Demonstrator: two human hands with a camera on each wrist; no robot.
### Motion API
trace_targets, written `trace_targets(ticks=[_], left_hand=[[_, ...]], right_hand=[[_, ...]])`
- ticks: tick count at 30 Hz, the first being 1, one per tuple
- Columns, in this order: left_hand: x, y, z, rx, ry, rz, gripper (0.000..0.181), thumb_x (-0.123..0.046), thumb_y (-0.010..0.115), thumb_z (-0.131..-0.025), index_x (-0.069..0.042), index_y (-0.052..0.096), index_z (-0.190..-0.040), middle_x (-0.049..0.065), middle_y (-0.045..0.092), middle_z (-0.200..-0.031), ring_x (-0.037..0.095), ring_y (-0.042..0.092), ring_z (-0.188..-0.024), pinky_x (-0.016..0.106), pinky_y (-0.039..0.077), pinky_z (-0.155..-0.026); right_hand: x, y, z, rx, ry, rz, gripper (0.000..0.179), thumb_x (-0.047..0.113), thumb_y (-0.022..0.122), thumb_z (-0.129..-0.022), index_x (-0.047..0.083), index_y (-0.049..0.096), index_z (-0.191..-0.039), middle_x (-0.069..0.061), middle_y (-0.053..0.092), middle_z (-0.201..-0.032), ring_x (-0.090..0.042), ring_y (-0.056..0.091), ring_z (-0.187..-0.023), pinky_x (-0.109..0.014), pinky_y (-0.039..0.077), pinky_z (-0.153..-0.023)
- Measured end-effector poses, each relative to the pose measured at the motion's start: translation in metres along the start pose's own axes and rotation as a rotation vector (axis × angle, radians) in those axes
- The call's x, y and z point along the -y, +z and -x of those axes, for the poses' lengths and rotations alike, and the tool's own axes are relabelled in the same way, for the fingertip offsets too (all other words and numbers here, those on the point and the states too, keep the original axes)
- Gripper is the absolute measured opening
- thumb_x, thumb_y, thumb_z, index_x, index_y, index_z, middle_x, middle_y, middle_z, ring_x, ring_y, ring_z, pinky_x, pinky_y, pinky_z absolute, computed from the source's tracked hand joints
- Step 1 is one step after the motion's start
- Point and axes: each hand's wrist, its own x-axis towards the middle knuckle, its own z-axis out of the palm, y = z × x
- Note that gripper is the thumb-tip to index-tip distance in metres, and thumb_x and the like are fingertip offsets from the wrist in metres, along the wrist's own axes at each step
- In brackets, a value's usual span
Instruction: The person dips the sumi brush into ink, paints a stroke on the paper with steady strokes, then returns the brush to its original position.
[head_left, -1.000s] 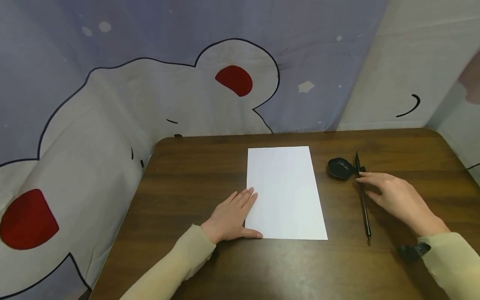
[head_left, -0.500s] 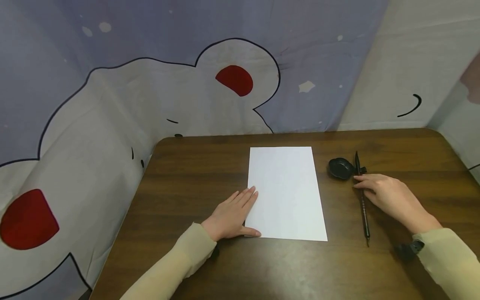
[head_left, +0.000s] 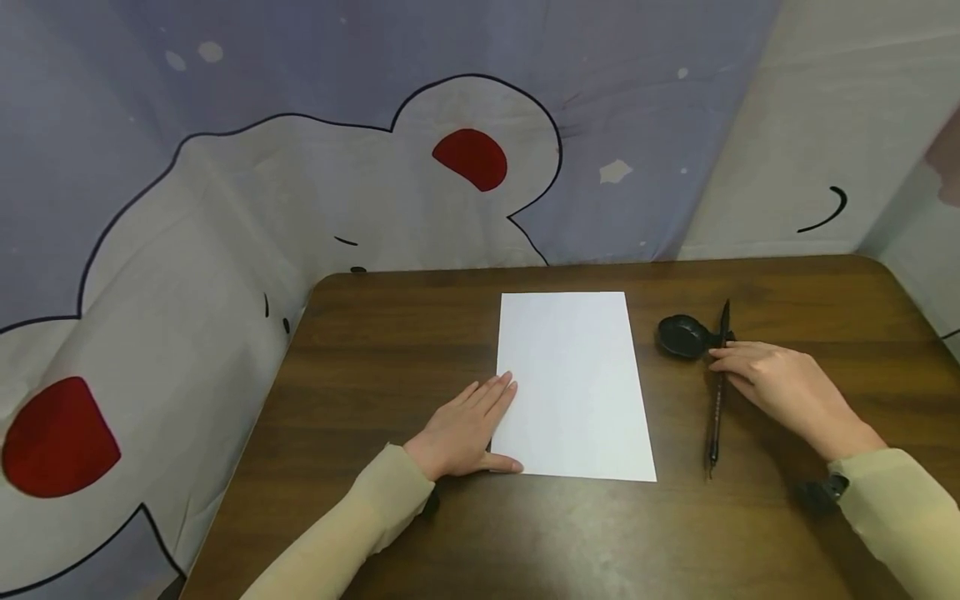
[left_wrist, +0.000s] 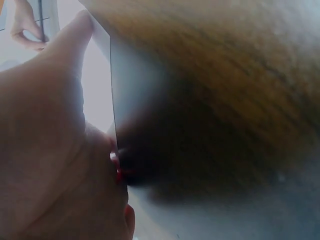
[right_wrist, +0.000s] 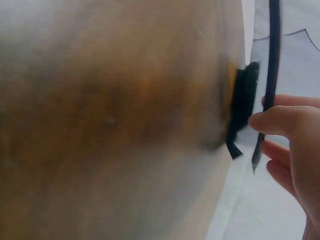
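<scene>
A sheet of white paper (head_left: pixel 573 375) lies on the wooden table. My left hand (head_left: pixel 461 432) rests flat on its lower left edge, fingers extended and thumb along the bottom. To the right of the paper, my right hand (head_left: pixel 795 396) pinches a dark calligraphy brush (head_left: pixel 716 421) between thumb and fingers. The brush's pointed black tip faces the far side of the table. Beside it sits a small black ink dish (head_left: pixel 681 337) with a short projection that the brush overlaps. In the right wrist view, the brush (right_wrist: pixel 273 55) shows raised off the tabletop, close to the dish (right_wrist: pixel 243 97).
The brown wooden table (head_left: pixel 390 333) has rounded far corners. Behind it and along the left hangs a printed cloth (head_left: pixel 300 192) with cartoon shapes and red patches. A dark wrist camera (head_left: pixel 825 492) sits under the right cuff.
My right hand has taken hold of the brush and lifted it; its tip has swung right and its tail end left. The paper shifted slightly right at first. My left hand stays put.
</scene>
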Motion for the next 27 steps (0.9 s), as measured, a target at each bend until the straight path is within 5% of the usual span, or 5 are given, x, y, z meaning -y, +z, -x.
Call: trace_targets(ticks=[3,7,12,22,27], left_hand=[[0.000,0.001,0.000,0.015,-0.004,-0.010,0.110,-0.075,0.054,-0.090,-0.002,0.014,-0.163,0.013,0.008,-0.169,0.025,0.010,-0.154,0.041,0.011,-0.123],[0.001,0.002,-0.001,0.018,-0.004,-0.024,0.109,-0.076,0.050,-0.092,-0.002,0.013,-0.163,0.013,0.007,-0.169,0.025,0.010,-0.154,0.041,0.011,-0.123],[0.002,0.005,-0.001,0.009,0.002,-0.007,0.108,-0.075,0.050,-0.093,-0.002,0.013,-0.163,0.014,0.008,-0.169,0.026,0.009,-0.154,0.041,0.011,-0.123],[-0.001,-0.002,0.001,0.023,0.005,0.020,0.108,-0.073,0.053,-0.093,-0.001,0.013,-0.162,0.014,0.008,-0.169,0.028,0.010,-0.154,0.043,0.012,-0.123],[-0.001,-0.003,0.002,0.029,0.001,0.028,0.107,-0.072,0.054,-0.093,-0.001,0.014,-0.162,0.015,0.008,-0.169,0.028,0.010,-0.154,0.044,0.012,-0.123]], right_hand=[[-0.002,-0.004,-0.002,-0.078,-0.029,0.011,0.016,0.015,0.077,-0.089,0.005,0.079,-0.101,-0.012,0.074,-0.115,-0.034,0.070,-0.102,-0.046,0.058,-0.080],[-0.003,-0.012,-0.006,-0.177,-0.039,0.026,0.056,0.046,0.041,-0.110,0.006,0.079,-0.104,-0.009,0.074,-0.116,-0.032,0.071,-0.102,-0.024,0.046,-0.100],[0.000,-0.022,-0.014,-0.232,-0.012,0.031,0.065,0.053,0.033,-0.110,0.007,0.079,-0.107,-0.007,0.074,-0.117,-0.032,0.072,-0.101,-0.008,0.023,-0.108],[0.005,-0.033,-0.022,-0.367,0.062,0.077,0.051,0.049,0.045,-0.108,0.011,0.081,-0.109,-0.008,0.076,-0.106,-0.031,0.074,-0.085,-0.039,0.057,-0.077],[0.007,-0.036,-0.025,-0.449,0.123,0.067,0.053,0.053,0.050,-0.105,0.011,0.081,-0.109,-0.007,0.077,-0.102,-0.031,0.074,-0.075,-0.020,0.052,-0.072]])
